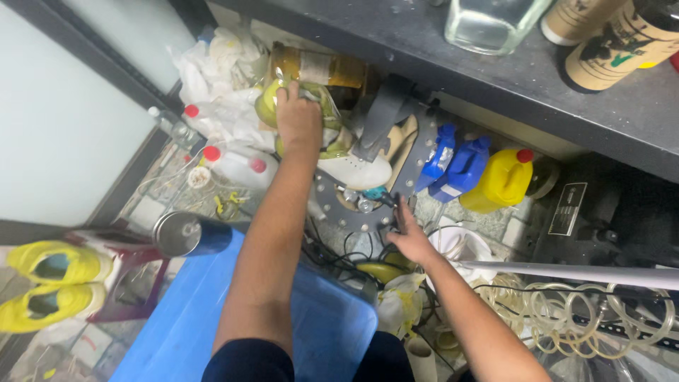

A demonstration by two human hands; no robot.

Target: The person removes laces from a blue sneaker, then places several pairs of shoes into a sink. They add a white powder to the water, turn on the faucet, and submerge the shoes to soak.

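My left hand (298, 119) reaches far forward under the dark counter and grips a yellow-green plastic bag (267, 105) bunched in front of a large amber jar (322, 68). My right hand (409, 237) is lower and to the right, with its fingers closed on a thin dark tool (393, 211) whose teal end (375, 193) rests on a grey metal ring plate (417, 159) with holes. A white shoe (353, 170) lies between the two hands.
A dark counter (495, 71) overhangs with a glass jar (488, 25) and bottles. Below stand white jugs with red caps (237, 168), two blue bottles (460, 168), a yellow jug (501, 180), coiled clear tubing (587, 315), a blue lid (212, 318), a steel flask (187, 233) and yellow shoes (49, 279).
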